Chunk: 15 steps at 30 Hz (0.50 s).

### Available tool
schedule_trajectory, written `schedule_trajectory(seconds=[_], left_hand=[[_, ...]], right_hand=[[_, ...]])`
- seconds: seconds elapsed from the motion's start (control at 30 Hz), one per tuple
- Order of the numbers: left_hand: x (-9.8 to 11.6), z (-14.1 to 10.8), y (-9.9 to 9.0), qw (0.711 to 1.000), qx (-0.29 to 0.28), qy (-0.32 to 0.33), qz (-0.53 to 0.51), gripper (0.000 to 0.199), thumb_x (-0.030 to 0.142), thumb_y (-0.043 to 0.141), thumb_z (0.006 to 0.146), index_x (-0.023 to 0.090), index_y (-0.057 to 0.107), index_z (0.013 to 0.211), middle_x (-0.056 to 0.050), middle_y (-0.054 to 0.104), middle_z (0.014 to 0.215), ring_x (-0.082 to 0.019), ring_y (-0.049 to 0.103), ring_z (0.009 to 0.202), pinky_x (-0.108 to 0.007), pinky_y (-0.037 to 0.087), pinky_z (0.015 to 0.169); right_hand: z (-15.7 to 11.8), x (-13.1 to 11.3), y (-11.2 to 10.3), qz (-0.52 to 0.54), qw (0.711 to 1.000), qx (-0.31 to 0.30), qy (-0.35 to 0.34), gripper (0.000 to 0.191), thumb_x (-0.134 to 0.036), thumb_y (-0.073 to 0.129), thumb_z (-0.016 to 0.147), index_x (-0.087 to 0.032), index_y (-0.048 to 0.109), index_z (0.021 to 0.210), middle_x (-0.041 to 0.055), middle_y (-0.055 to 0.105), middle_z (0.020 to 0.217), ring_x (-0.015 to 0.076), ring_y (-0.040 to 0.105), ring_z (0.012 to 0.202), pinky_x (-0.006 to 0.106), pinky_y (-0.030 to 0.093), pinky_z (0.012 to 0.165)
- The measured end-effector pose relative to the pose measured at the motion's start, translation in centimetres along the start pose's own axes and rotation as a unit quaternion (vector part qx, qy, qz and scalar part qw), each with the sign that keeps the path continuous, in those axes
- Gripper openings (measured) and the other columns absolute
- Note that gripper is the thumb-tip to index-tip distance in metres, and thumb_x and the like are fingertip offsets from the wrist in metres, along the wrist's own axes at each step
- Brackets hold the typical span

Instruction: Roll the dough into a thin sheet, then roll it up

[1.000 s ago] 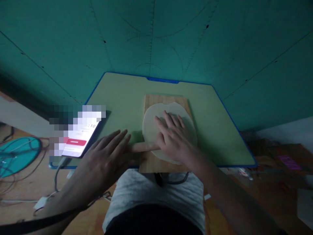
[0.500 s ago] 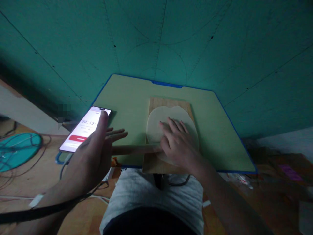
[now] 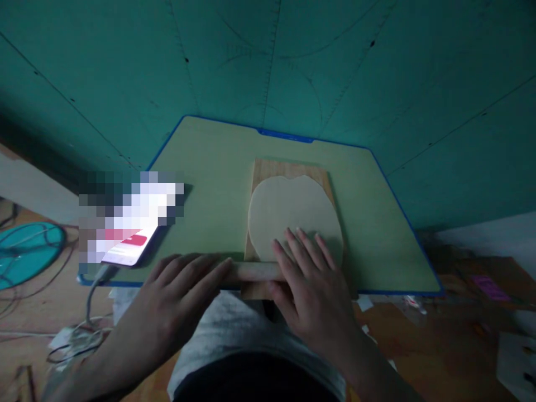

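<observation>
A pale rolling pin (image 3: 255, 272) lies crosswise over the near part of a flat round sheet of dough (image 3: 293, 209). Under the dough is a wooden board (image 3: 288, 166). My left hand (image 3: 178, 290) is curled over the pin's left end, fingers close together. My right hand (image 3: 316, 285) grips the pin with the thumb on its near side; its fingers reach over the pin, apart, towards the dough. The pin's right end is hidden beneath this hand.
The board lies on a pale green, blue-edged tabletop (image 3: 213, 167). At its left a lit phone (image 3: 129, 248), partly pixelated, has a cable (image 3: 92, 296) plugged in. A green wall (image 3: 234, 67) stands behind. Tangled cords and a teal disc (image 3: 31, 254) are at the lower left.
My left hand has come down from in front of the phone onto the pin's left end. My right hand and the pin have shifted nearer to me, uncovering more dough.
</observation>
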<state>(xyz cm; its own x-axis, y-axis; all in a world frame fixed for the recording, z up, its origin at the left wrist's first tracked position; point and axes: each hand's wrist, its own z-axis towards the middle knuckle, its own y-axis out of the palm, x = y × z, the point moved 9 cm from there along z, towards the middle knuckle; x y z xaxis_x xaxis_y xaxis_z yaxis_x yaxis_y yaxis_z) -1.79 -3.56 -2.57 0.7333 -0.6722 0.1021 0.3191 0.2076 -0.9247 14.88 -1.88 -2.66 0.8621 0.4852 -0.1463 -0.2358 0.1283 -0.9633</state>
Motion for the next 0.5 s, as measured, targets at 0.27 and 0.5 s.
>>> schedule_trajectory(seconds=[0.27,0.5], left_hand=[[-2.3,6.0,-0.5,0.998,0.03,0.027,-0.053,0.034,0.02,0.043,0.101,0.017,0.066,0.126,-0.012,0.074,0.108,-0.025,0.067,0.091,-0.037,0.054,0.076],[-3.0,9.7,0.9,0.995,0.023,0.01,-0.095,0.033,0.029,0.042,0.103,0.014,0.072,0.105,-0.013,0.073,0.103,-0.022,0.067,0.092,-0.035,0.055,0.077]], right_hand=[[4.0,6.2,-1.3,0.109,0.99,0.073,0.053,0.047,-0.022,0.037,0.098,-0.014,0.058,0.139,0.0152,0.061,0.141,0.0265,0.052,0.134,0.047,0.042,0.114],[9.3,12.0,-0.9,0.057,0.989,0.053,0.127,0.048,-0.012,0.038,0.089,-0.013,0.063,0.13,0.016,0.064,0.132,0.0276,0.059,0.125,0.043,0.046,0.107]])
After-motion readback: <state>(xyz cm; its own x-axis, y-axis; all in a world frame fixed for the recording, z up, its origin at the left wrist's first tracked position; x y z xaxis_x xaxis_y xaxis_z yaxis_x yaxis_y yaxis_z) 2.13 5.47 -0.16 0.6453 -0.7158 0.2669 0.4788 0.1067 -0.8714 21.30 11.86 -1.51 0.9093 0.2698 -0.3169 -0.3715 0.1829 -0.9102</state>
